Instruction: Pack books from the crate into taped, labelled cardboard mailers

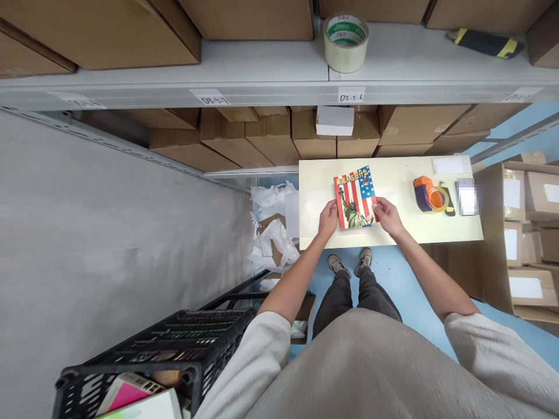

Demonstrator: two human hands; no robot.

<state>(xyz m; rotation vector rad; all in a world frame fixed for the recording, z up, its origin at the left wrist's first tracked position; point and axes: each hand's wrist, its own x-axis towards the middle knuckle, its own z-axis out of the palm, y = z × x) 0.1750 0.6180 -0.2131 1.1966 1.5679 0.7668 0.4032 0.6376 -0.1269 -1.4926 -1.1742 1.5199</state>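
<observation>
Two hands hold the book I'm watching through the head camera. My left hand (328, 219) is closed on the left edge of a paperback book (355, 198), and my right hand (387, 215) is closed on its lower right corner. Its cover shows the Statue of Liberty against stars and stripes. The book sits at the near edge of a cream tabletop (393, 174), turned slightly askew.

Right of the book stand an orange-and-blue tape dispenser (430, 195) and a blurred white card (466, 198), with a white sheet (448, 166) behind them. Left of the table, crumpled white packing paper (271, 233) spills beside its edge. A black plastic crate (152, 361) holding books sits just below my left forearm.

Both arms reach forward from loose white sleeves (266, 343), elbows angled outward. Farther ahead, cardboard cartons (271, 139) are stacked beneath a metal shelf (262, 64), which carries a roll of clear packing tape (346, 43) and a black-and-yellow utility knife (487, 43).
</observation>
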